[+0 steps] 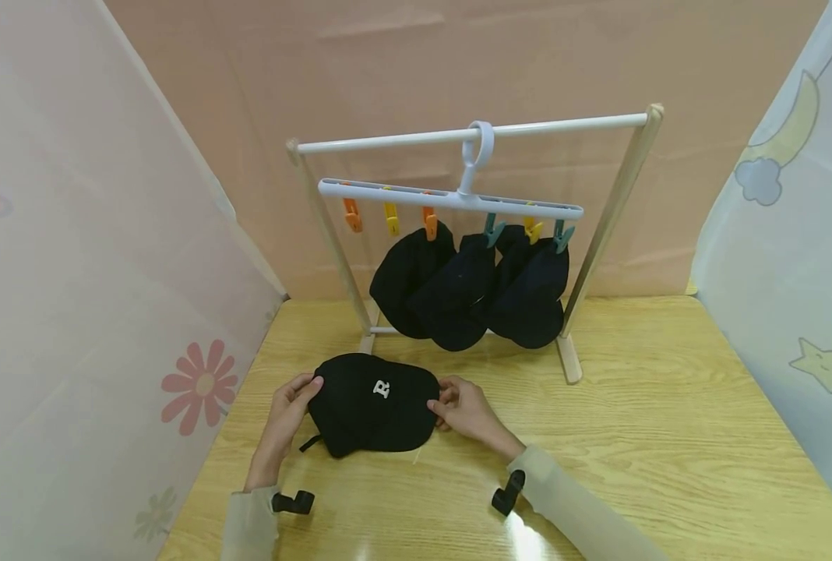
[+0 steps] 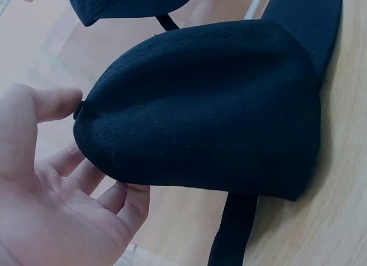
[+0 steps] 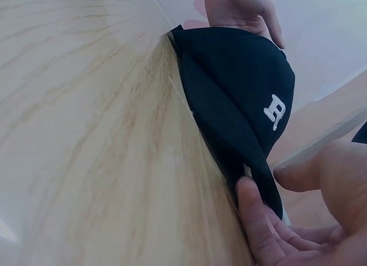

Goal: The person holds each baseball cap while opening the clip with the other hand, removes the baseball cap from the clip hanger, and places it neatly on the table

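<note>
A black baseball cap [image 1: 351,409] with a white letter R lies low over the wooden table, its brim to the right. My left hand [image 1: 286,409] holds the crown's left end, thumb on top and fingers underneath, as the left wrist view shows. A loose strap [image 2: 234,229] hangs from the crown's edge there. On the opposite side, my right hand [image 1: 467,409] pinches the tip of the brim [image 3: 221,125] between thumb and fingers. In the right wrist view, the brim's edge sits close over the tabletop.
Behind the cap stands a rack with a white top rail [image 1: 563,125] and wooden legs. From it hangs a pale hanger [image 1: 402,194] with orange, yellow and teal clips. Dark caps [image 1: 451,300] hang under the clips on its right half. The wooden table [image 1: 668,413] extends to the right.
</note>
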`<state>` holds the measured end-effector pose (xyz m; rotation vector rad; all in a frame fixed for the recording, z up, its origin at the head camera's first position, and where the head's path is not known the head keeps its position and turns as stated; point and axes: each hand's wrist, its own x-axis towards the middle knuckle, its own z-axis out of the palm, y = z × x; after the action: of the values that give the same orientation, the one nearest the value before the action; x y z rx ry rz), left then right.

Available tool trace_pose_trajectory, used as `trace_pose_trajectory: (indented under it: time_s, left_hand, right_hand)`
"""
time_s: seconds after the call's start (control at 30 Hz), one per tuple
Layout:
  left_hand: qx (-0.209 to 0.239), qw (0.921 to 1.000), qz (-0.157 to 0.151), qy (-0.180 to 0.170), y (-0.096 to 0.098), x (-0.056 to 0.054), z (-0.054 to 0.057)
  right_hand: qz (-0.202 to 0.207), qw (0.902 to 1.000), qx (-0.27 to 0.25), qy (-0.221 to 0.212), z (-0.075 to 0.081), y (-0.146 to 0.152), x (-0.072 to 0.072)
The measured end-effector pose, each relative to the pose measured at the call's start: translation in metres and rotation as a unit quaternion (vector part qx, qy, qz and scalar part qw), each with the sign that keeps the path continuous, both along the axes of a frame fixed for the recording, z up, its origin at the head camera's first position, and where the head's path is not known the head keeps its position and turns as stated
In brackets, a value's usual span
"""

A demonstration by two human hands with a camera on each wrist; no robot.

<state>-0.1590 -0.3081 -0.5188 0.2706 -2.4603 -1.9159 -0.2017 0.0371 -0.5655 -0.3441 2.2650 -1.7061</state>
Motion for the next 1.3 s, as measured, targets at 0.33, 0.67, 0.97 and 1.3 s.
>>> trace_pose_trajectory:
  time_s: [0.33, 0.67, 0.97, 1.3]
  left_hand:
    - [-0.019, 0.9998, -0.005, 0.006, -0.005, 0.001, 0.003]
    - [-0.022, 0.9983, 0.011, 0.053, -0.009, 0.0, 0.016]
    - [-0.03, 0.9969, 0.013, 0.071, -0.008, 0.0, 0.022]
    - [-0.046, 0.9948, 0.003, 0.091, -0.003, -0.001, 0.039]
  right_hand:
    - [-0.029, 0.9995, 0.007, 0.006, 0.007, 0.001, 0.0]
    - [-0.04, 0.9971, 0.036, 0.053, 0.013, 0.008, -0.011]
    - [-0.032, 0.9982, 0.026, 0.043, 0.024, 0.011, -0.011]
    - [-0.019, 0.9967, 0.019, 0.076, 0.05, 0.015, -0.007]
